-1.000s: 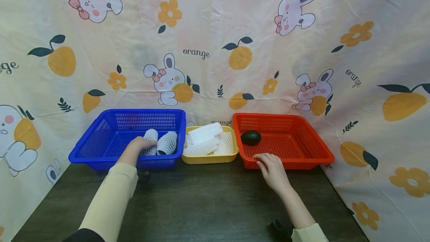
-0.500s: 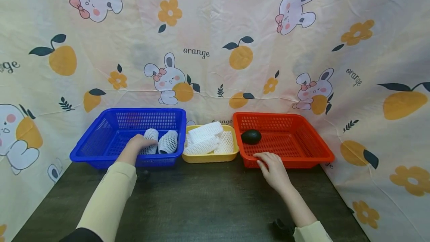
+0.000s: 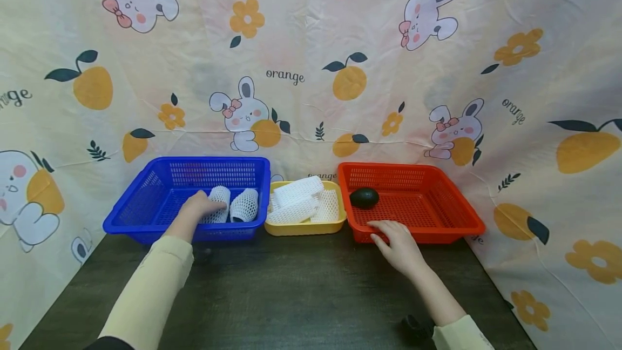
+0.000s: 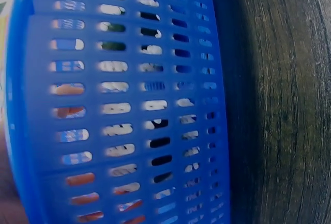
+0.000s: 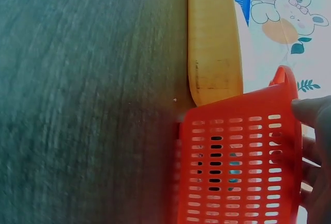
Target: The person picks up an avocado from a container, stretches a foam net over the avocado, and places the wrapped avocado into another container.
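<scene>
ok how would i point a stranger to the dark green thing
On the dark table, find the red basket at the row's right end. Near its left wall lies a dark green oval thing. What sets it apart: it is bare and dark, while the two netted pieces in the blue basket look white.

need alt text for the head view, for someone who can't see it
A person's left hand is in a blue basket, at one of two white-netted items; the right hand rests on the rim of a red basket holding a dark green fruit. Between the baskets, a yellow tray holds white foam nets.
</scene>
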